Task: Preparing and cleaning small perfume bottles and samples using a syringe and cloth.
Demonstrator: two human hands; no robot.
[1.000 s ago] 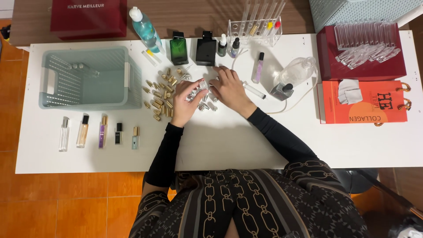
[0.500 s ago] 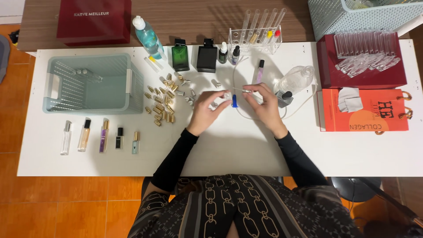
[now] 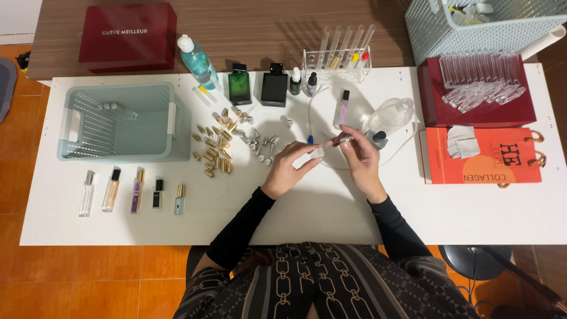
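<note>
At the centre of the frame, a seated person's left hand (image 3: pixel 290 168) pinches a small clear vial (image 3: pixel 318 153) between thumb and fingertips, while the right hand (image 3: pixel 358 158) has its fingers closed on a slim clear tube with a metal tip (image 3: pixel 338 140), brought right up to the vial's mouth. A second earlier both hands were flat among the loose silver parts (image 3: pixel 260 143) nearer the middle top of the white tabletop (image 3: pixel 295 207); they have since lifted, drawn toward the person and come together, so sorting seems to have given way to work on a single vial. The vial looks tiny, transparent and empty as far as can be told, held just above the tabletop. A blue-tipped piece (image 3: pixel 309 140) lies just beyond it. To the left sit scattered gold caps (image 3: pixel 214 145) and a pale green basket (image 3: pixel 121 121); five small spray bottles (image 3: pixel 133 192) line the lower left.
</note>
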